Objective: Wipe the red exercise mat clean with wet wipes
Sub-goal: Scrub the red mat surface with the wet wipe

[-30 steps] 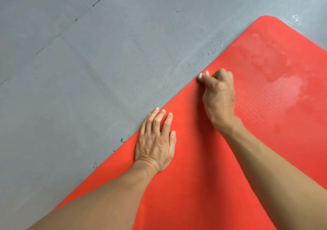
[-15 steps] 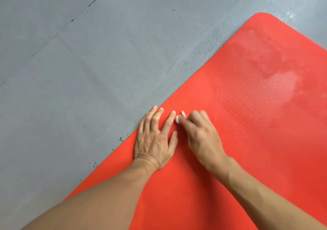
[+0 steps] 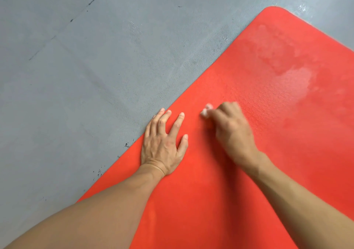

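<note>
To wipe well, the right hand should press its bunched wet wipe flat and run overlapping strokes along the mat's edge, judging by the damp sheen showing only at upper right. That hand is curled round the wipe, which pokes out white at its fingertips, mid-frame. The left hand lies flat with fingers spread, pinning the red exercise mat just left of the wipe, close but apart. The mat fills the lower right of the frame on the grey floor
</note>
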The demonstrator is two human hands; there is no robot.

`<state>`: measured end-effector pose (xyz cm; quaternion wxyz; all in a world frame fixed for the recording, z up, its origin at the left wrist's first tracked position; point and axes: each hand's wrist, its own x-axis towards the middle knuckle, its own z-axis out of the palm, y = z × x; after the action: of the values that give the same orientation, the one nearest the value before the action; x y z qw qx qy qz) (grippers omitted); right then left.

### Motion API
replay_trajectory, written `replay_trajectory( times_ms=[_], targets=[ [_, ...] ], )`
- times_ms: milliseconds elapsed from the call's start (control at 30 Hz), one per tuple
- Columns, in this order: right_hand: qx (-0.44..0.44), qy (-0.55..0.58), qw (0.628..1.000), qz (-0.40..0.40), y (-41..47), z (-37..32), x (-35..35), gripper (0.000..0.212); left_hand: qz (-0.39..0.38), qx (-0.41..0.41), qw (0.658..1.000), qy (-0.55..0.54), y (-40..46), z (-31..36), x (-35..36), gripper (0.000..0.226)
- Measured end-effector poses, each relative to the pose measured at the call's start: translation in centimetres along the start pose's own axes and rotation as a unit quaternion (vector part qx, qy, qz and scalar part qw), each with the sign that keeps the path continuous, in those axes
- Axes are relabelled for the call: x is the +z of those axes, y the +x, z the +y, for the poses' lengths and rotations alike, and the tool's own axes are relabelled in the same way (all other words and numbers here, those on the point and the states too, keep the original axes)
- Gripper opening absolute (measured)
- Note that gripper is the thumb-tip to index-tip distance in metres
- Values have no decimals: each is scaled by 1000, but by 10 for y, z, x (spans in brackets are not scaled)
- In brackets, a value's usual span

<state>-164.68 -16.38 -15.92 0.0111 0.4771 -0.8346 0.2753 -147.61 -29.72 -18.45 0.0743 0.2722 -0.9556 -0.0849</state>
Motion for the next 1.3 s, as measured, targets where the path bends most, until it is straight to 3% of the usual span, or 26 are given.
replay_trajectory(
  times_ms=[67,133,200,267,333,400,467,533,700,767,900,967,1067,1133,1233,1300],
  targets=[
    [109,-25,991,71,4,23,-11,17,2,1,1000,-3,-1,0,1,60],
    [161,-25,983,89,-9,11,-9,18,5,1,1000,-1,-1,0,1,60],
    [110,15,993,40,-33,-20,-1,21,6,5,1000,2,-1,0,1,60],
    [1,44,998,-35,-57,-45,3,25,8,5,1000,5,0,0,1,61],
    [-51,41,996,-64,-57,-35,-2,25,8,5,1000,5,0,0,1,61],
    [13,26,1000,0,-42,-7,-8,23,12,3,1000,4,0,0,1,60],
    [138,-5,987,87,-27,16,-14,18,15,4,1000,4,0,0,2,60],
    [194,-2,975,106,-29,3,-7,18,15,4,1000,4,-2,0,2,59],
    [-13,43,998,-40,-70,-40,-1,30,16,6,1000,6,-1,0,2,60],
    [30,27,999,9,-61,-15,-8,21,18,6,1000,4,-1,0,2,60],
    [200,-3,972,125,-47,9,-15,16,23,7,1000,2,-1,-2,3,59],
    [176,24,980,93,-57,-17,-5,21,22,8,1000,4,-1,-1,3,59],
    [39,54,998,-15,-80,-43,-2,32,21,5,1000,3,-1,1,3,60],
    [19,42,999,-10,-70,-20,-8,26,19,5,1000,3,-1,1,2,60],
    [133,-9,986,97,-47,25,-21,17,17,6,1000,1,-1,0,3,60],
    [190,-12,974,121,-48,21,-21,16,17,2,1000,1,-2,1,2,60]
  ],
)
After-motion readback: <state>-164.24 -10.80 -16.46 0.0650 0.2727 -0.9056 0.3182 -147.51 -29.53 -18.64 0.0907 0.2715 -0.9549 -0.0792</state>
